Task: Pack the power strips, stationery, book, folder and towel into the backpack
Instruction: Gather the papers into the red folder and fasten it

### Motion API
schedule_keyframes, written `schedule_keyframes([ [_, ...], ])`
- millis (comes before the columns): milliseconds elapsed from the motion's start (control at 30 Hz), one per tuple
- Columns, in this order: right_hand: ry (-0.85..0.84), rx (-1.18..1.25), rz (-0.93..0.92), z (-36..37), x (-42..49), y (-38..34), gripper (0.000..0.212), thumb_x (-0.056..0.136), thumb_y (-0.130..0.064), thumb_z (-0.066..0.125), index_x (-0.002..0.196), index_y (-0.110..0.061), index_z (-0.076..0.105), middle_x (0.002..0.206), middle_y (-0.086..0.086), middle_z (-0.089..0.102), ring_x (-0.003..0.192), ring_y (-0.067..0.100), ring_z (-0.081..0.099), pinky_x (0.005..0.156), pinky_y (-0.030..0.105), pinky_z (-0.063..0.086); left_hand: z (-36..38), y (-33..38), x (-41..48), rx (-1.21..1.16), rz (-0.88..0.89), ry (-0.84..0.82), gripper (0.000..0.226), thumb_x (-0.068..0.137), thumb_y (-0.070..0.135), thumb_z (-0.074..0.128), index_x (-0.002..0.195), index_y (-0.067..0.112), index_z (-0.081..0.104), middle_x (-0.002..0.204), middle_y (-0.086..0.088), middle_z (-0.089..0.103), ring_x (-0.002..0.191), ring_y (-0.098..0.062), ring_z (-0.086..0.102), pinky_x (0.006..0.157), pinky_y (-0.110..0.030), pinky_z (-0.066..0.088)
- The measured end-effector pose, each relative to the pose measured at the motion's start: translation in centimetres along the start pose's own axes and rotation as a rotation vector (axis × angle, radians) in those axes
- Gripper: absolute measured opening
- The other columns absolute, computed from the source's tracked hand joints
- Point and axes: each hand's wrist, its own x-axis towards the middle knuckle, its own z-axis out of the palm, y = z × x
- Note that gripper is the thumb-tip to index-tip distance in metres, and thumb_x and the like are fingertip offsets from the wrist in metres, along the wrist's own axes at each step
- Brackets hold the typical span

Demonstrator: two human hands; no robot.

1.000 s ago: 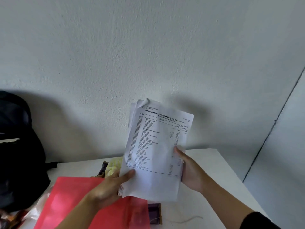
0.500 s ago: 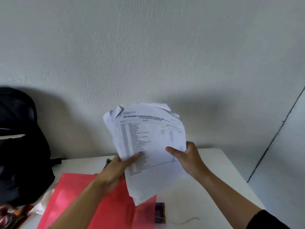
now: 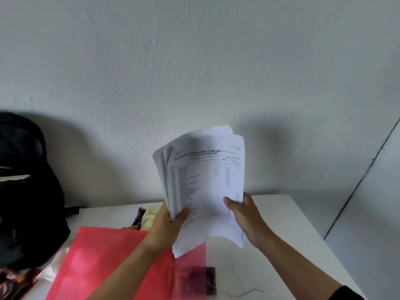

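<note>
step: loose printed white paper sheets (image 3: 205, 187) squared | grip: pinched by left hand (image 3: 166, 226) and right hand (image 3: 244, 215) | advice: edges to be aligned before the translucent red plastic folder (image 3: 104, 260)

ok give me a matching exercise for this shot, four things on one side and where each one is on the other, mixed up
Things
1 sheaf of papers
2 red folder
3 black backpack
4 yellow towel

Places
A far left, by the wall
B flat on the table, under the left forearm
C held up by the left hand and right hand
D on the table beyond the folder's far edge

Pairs: 1-C, 2-B, 3-A, 4-D
</note>
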Motion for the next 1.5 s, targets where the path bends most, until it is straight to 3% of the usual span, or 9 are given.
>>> schedule_keyframes([
  [133, -0.003, -0.118, 0.042, 0.0, -0.9, 2.2, 0.032, 0.101, -0.005, 0.054, 0.127, -0.023, 0.06, 0.125, -0.009, 0.065, 0.096, -0.002, 0.061, 0.077, 0.009, 0.046, 0.5, -2.6, -0.6, 0.093, -0.05, -0.202, 0.037, 0.103, 0.009, 0.059, 0.135, 0.025, 0.05, 0.121, 0.019, 0.061, 0.114, 0.004, 0.057, 0.099, -0.014, 0.049],
  [233, 0.052, -0.024, 0.041, -0.4, -0.8, 1.1, 0.019, 0.095, -0.012, 0.068, 0.103, -0.029, 0.068, 0.111, -0.005, 0.076, 0.105, 0.017, 0.068, 0.089, 0.022, 0.056, 0.3, -2.8, 0.0, 0.104, -0.047, -0.196, 0.042, 0.103, 0.009, 0.059, 0.141, 0.023, 0.048, 0.123, 0.021, 0.059, 0.113, 0.009, 0.054, 0.09, -0.002, 0.045],
  [367, 0.096, 0.094, -0.085, -0.4, -0.6, 0.0, 0.023, 0.096, -0.024, 0.07, 0.118, -0.028, 0.066, 0.106, -0.026, 0.069, 0.093, -0.022, 0.063, 0.073, 0.001, 0.047, -0.2, -1.7, 0.7, 0.139, -0.044, -0.23, 0.038, 0.099, 0.016, 0.067, 0.126, 0.034, 0.049, 0.116, 0.019, 0.062, 0.113, -0.005, 0.061, 0.103, -0.029, 0.052],
  [467, 0.13, 0.055, -0.12, -0.3, -0.6, 0.6, 0.017, 0.097, -0.016, 0.067, 0.107, -0.03, 0.067, 0.086, -0.03, 0.073, 0.1, 0.0, 0.067, 0.078, 0.018, 0.059, -1.1, 0.6, 0.7, 0.066, 0.01, -0.16, 0.026, 0.091, 0.029, 0.077, 0.111, 0.033, 0.061, 0.097, 0.012, 0.072, 0.101, -0.01, 0.071, 0.082, -0.017, 0.057],
  [633, 0.144, -0.021, -0.165, -0.5, -0.5, 0.6, 0.021, 0.092, -0.011, 0.073, 0.087, -0.031, 0.071, 0.082, -0.014, 0.077, 0.09, 0.032, 0.067, 0.071, 0.032, 0.06, -2.7, 5.6, 2.5, -0.414, 0.117, 0.057, 0.029, 0.096, 0.036, 0.066, 0.122, 0.025, 0.063, 0.111, -0.003, 0.076, 0.103, -0.022, 0.075, 0.086, -0.038, 0.062],
  [967, 0.081, -0.022, -0.141, -1.8, -0.7, -1.0, 0.026, 0.093, -0.002, 0.069, 0.092, -0.028, 0.072, 0.086, -0.017, 0.078, 0.08, 0.007, 0.074, 0.069, 0.019, 0.059, -2.5, 6.3, 3.9, -0.226, 0.249, 0.114, 0.037, 0.097, 0.013, 0.07, 0.124, 0.033, 0.052, 0.113, 0.004, 0.064, 0.1, -0.012, 0.065, 0.083, -0.033, 0.058],
  [1067, 0.066, 0.057, -0.147, -1.8, -1.2, -1.0, 0.023, 0.096, -0.01, 0.068, 0.102, -0.033, 0.069, 0.095, -0.024, 0.075, 0.093, 0.001, 0.073, 0.072, 0.011, 0.054, -2.1, 6.4, 3.7, -0.245, 0.23, 0.106, 0.005, 0.107, 0.027, 0.055, 0.103, 0.027, 0.057, 0.095, 0.009, 0.059, 0.09, -0.012, 0.059, 0.084, -0.036, 0.05],
  [1133, 0.029, 0.061, -0.155, -1.8, -1.3, -1.0, 0.021, 0.097, -0.015, 0.067, 0.105, -0.035, 0.067, 0.097, -0.029, 0.073, 0.094, -0.006, 0.07, 0.074, 0.007, 0.052, -1.8, 6.9, 3.3, -0.334, 0.192, 0.122, 0.023, 0.111, 0.028, 0.045, 0.093, 0.022, 0.057, 0.085, 0.016, 0.056, 0.086, -0.005, 0.056, 0.086, -0.031, 0.046],
  [1500, 0.045, -0.175, -0.149, -2.1, -1.1, -2.6, 0.032, 0.091, 0.001, 0.069, 0.082, -0.029, 0.066, 0.09, 0.004, 0.073, 0.071, 0.024, 0.067, 0.068, 0.031, 0.054, -2.9, 8.1, 2.7, -0.54, 0.08, 0.07, 0.027, 0.104, 0.037, 0.046, 0.104, 0.018, 0.066, 0.098, -0.003, 0.066, 0.093, -0.019, 0.063, 0.082, -0.042, 0.045],
])
